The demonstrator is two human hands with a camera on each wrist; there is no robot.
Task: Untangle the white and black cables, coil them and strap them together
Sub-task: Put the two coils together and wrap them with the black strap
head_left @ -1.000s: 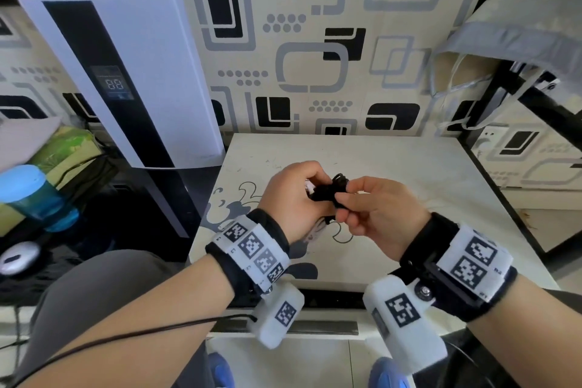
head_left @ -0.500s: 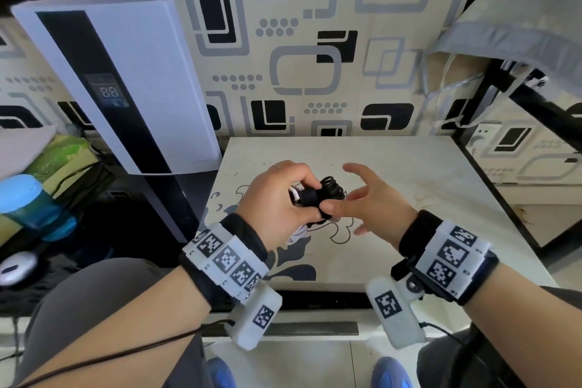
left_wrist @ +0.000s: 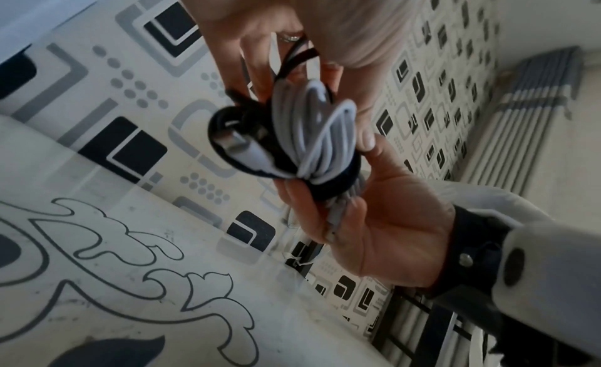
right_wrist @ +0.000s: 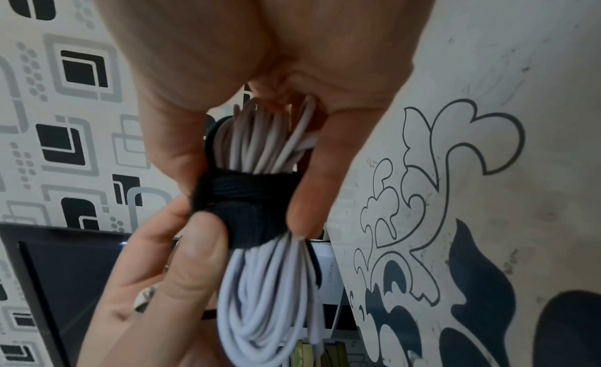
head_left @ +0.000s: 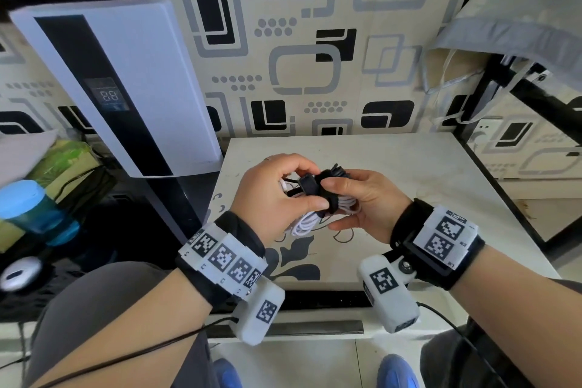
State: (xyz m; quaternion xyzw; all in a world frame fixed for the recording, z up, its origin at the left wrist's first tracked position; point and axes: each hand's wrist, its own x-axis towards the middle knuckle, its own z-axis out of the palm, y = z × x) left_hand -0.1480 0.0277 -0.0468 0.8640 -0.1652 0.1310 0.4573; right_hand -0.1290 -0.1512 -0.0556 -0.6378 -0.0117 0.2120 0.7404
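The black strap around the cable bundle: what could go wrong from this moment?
1. The black strap is wrapped round the white cable, but the left hand pinches its end; if not pressed flat, it may peel open.
2. The black cable sits at the bundle's edge with a plug sticking out; its loops might slip free.
3. The right hand holds the bundle above the table; it could drop.

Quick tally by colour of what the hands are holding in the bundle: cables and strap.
White cable: 1
Black cable: 1
Black strap: 1
Total: 3, all held above the table between the left hand and the right hand.
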